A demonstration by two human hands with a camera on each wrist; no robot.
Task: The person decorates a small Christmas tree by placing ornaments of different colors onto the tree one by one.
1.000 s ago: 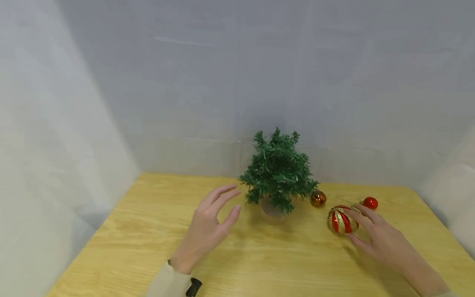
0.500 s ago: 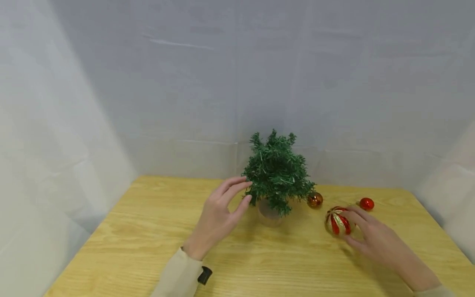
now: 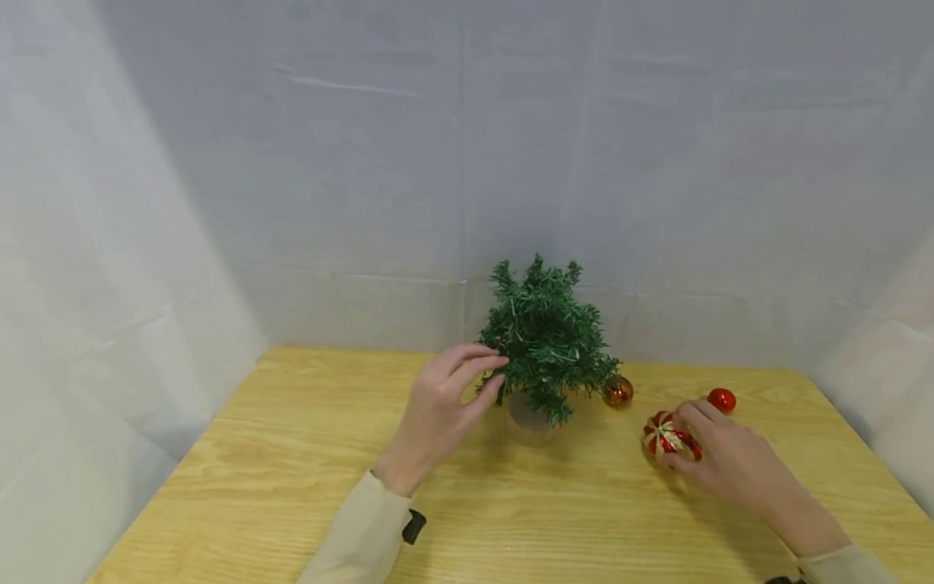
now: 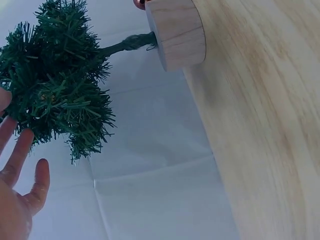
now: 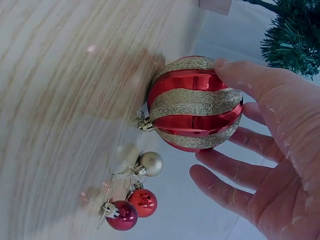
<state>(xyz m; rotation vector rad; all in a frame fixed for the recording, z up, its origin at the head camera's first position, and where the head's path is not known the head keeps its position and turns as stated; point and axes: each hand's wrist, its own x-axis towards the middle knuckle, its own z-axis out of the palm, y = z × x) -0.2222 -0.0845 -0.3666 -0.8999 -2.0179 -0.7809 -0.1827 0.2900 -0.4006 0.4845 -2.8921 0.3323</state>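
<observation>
A small artificial Christmas tree (image 3: pixel 547 341) with a round wooden base (image 4: pixel 180 35) stands upright on the table. My left hand (image 3: pixel 445 401) is at its left side, fingertips right at the lower branches. In the left wrist view its fingers (image 4: pixel 20 150) look spread and loosely extended, gripping nothing. With my right hand (image 3: pixel 737 454) I hold a large red bauble with glittery gold stripes (image 5: pixel 195 105), low over the table to the right of the tree. The thumb presses one side of it and the fingers reach round the other. Its metal cap (image 5: pixel 145 124) shows in the right wrist view.
A copper bauble (image 3: pixel 618 392) lies just right of the tree, and a small red bauble (image 3: pixel 722 400) sits beyond my right hand. Small champagne (image 5: pixel 151 163) and dark red (image 5: pixel 122 216) baubles appear in the right wrist view. White sheeting (image 3: pixel 365 203) stands behind the wooden table (image 3: pixel 292 454).
My left hand has moved right, up to the tree's branches. My right fingers have closed in round the striped bauble, which has turned so that its stripes now converge toward the front.
</observation>
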